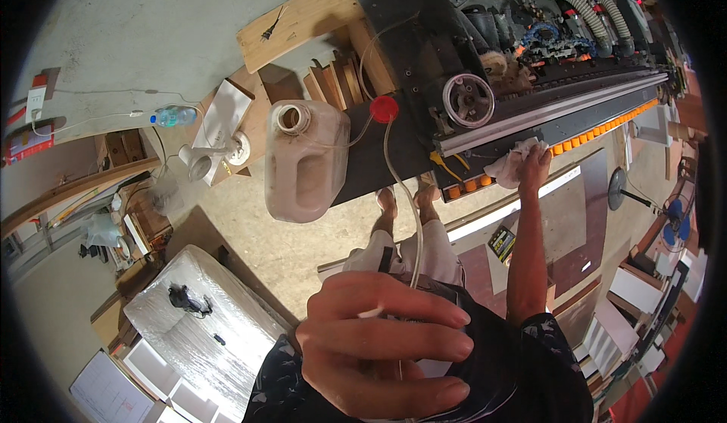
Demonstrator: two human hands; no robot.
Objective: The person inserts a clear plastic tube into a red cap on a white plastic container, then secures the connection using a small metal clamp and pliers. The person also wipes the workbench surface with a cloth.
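Close to the camera, my left hand [382, 340] has its fingers curled around a thin clear tube [409, 196]; part of the tube is hidden behind them. The tube runs up to a red cap [384, 109] at the edge of a black machine [424, 59]. Beside that cap stands a whitish plastic jerrycan [307, 181] with its mouth uncovered. My right arm reaches forward, and my right hand [536, 164] grips a crumpled white rag [515, 164] against the machine's front edge, next to a row of orange rollers [575, 140].
Yellow-handled pliers [448, 167] lie on the machine near a round handwheel [468, 100]. Behind the jerrycan are wooden boards [303, 25]. A plastic-wrapped stack [204, 332] stands at the lower left. To the left lies a water bottle [174, 116]; a fan [674, 222] stands at the right.
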